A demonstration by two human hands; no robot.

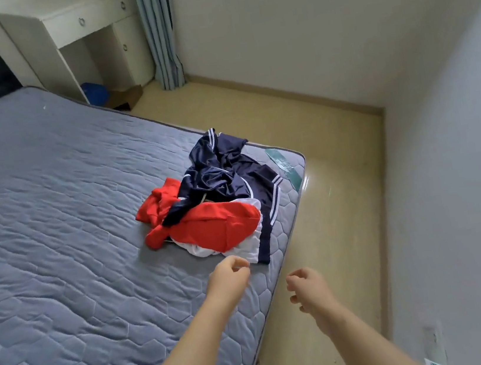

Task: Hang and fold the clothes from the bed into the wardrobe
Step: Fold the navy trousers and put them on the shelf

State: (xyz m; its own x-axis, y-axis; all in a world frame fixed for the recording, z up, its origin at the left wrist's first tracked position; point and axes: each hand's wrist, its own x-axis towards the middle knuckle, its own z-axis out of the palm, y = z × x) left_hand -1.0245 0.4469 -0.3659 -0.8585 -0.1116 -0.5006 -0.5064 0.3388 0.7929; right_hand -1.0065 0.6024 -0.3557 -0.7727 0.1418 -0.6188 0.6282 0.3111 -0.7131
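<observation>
Clothes pile [218,222], just beyond left hand [229,279]

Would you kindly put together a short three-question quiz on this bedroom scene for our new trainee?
1. True or false: the right hand grips the clothes pile.
2. Multiple choice: the clothes pile lies on the mattress (A) in its middle, (B) near a corner, (C) at its far end.
3. Fill in: the right hand hovers beside the mattress, over the ____.
Key: 1 false, it holds nothing; 2 B; 3 floor.
</observation>
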